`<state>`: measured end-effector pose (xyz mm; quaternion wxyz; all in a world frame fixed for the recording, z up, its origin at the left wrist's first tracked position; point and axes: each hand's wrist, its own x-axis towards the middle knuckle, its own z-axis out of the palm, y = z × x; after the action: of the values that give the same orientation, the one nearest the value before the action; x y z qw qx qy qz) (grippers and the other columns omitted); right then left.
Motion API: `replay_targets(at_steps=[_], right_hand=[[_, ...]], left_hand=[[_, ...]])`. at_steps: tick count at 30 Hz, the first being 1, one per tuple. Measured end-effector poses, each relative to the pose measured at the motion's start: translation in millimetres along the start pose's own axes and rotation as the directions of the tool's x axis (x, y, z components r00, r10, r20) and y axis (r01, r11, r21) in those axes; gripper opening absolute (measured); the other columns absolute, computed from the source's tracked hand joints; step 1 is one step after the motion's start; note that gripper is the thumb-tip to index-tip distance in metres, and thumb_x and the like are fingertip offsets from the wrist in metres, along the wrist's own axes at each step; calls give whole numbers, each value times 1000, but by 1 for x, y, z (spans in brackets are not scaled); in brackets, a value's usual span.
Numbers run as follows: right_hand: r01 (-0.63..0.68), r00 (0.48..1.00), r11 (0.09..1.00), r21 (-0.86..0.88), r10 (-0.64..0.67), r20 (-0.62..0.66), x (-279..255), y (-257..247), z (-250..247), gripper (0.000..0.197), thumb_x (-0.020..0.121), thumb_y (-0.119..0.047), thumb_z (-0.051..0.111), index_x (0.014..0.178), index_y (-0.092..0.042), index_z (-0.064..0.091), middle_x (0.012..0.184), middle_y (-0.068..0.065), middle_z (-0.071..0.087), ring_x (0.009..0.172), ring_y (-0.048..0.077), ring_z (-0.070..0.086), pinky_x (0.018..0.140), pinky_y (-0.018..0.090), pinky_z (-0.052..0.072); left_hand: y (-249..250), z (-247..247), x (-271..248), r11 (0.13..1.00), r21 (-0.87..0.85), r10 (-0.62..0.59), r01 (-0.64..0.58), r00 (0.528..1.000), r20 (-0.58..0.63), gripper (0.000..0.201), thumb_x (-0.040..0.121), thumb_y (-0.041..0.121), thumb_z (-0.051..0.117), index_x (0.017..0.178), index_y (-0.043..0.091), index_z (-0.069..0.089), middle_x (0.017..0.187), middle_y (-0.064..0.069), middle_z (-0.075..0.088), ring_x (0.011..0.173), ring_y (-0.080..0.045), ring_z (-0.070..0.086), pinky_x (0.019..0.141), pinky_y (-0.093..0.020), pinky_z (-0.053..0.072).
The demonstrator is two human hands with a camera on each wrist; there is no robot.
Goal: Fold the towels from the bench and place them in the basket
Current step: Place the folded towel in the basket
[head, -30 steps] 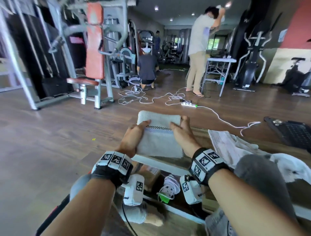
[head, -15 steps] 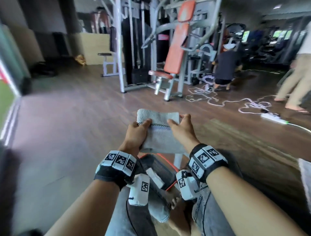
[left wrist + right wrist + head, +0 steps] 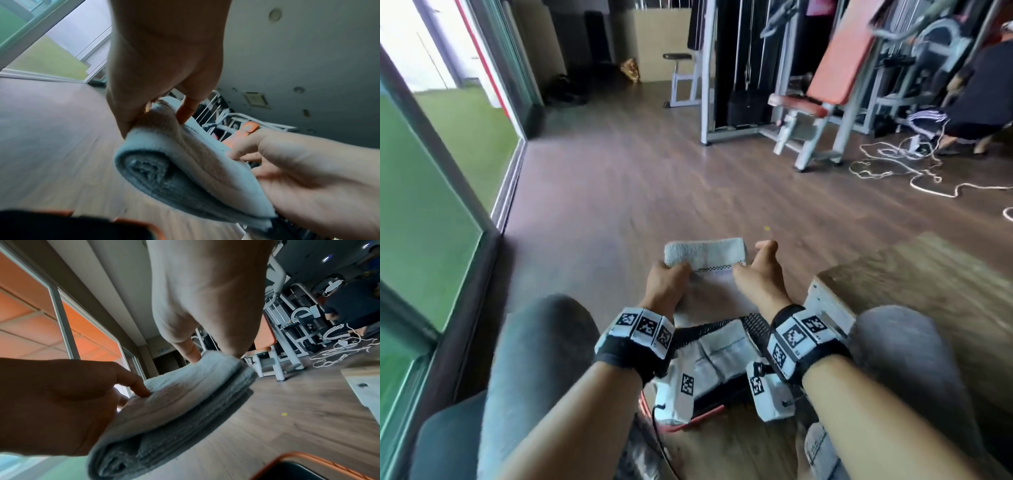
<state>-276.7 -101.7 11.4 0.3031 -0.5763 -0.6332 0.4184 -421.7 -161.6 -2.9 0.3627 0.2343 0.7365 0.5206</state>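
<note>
A folded grey-white towel [image 3: 705, 255] with a checked stripe hangs level between both hands, just beyond the basket [image 3: 755, 323]. My left hand [image 3: 677, 271] pinches its left end, thumb on top. My right hand [image 3: 750, 264] holds the right end, with one finger lifted off. The left wrist view shows the rolled fold of the towel [image 3: 185, 170] pinched by my left hand [image 3: 164, 108]. Seen from the right wrist, the towel [image 3: 174, 410] is gripped by my right hand [image 3: 216, 353]. The basket is black mesh with an orange rim and holds folded towels [image 3: 726, 353].
The wooden bench [image 3: 928, 274] is at my right, and my knees flank the basket. A glass wall [image 3: 431, 205] runs along the left. An orange-padded gym machine [image 3: 835, 68] and loose white cables [image 3: 914, 171] lie ahead on the wood floor.
The view has swung left, away from the bench. Both hands carried the folded towel leftward and down, to just beyond the basket between my knees.
</note>
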Motion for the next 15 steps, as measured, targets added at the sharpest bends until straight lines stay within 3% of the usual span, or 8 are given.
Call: replay_targets(at_steps=[3, 5, 7, 9, 11, 15], right_hand=[[-58, 997, 991, -124, 63, 38, 17, 40, 26, 51, 86, -8, 55, 131, -11, 31, 123, 16, 52, 108, 36, 57, 79, 36, 46], [-79, 994, 974, -215, 93, 58, 29, 70, 44, 40, 85, -8, 58, 122, -10, 42, 109, 8, 56, 99, 31, 58, 72, 32, 41], [-89, 988, 950, -298, 123, 98, 42, 103, 65, 19, 83, -6, 60, 98, -13, 50, 88, -2, 55, 86, 27, 56, 66, 30, 38], [-125, 969, 930, -346, 190, 161, 55, 135, 87, 16, 82, -6, 59, 84, -20, 50, 88, -4, 55, 90, 25, 57, 69, 29, 38], [-166, 943, 907, -387, 261, 207, 67, 165, 106, 15, 84, -8, 60, 87, -23, 58, 101, -2, 62, 100, 23, 60, 76, 25, 40], [-195, 861, 874, -445, 370, 349, 86, 209, 142, 33, 87, -2, 52, 112, -20, 63, 117, 1, 63, 108, 21, 59, 81, 21, 41]], left_hand=[[-49, 10, 14, 993, 41, -107, 107, 994, -4, 47, 72, 19, 68, 111, 6, 44, 95, -12, 65, 85, -26, 67, 80, -38, 58], [-85, 16, 23, 987, 84, -139, 138, 990, 1, 47, 80, 16, 68, 112, 16, 34, 95, -10, 60, 84, -25, 65, 79, -40, 58], [-123, 22, 38, 972, 154, -181, 175, 983, 20, 35, 81, 19, 68, 108, 14, 47, 87, -10, 64, 73, -23, 63, 68, -37, 56], [-159, 30, 57, 945, 216, -260, 245, 964, 47, 17, 79, 18, 70, 94, 13, 64, 76, -8, 66, 64, -22, 58, 65, -36, 53], [-189, 38, 74, 906, 267, -352, 328, 935, 47, 3, 82, 12, 69, 82, 14, 68, 68, -6, 64, 60, -20, 55, 65, -31, 47], [-234, 51, 100, 840, 360, -445, 406, 895, 29, 13, 74, 8, 59, 65, 13, 67, 69, -8, 69, 68, -25, 65, 66, -28, 51]])
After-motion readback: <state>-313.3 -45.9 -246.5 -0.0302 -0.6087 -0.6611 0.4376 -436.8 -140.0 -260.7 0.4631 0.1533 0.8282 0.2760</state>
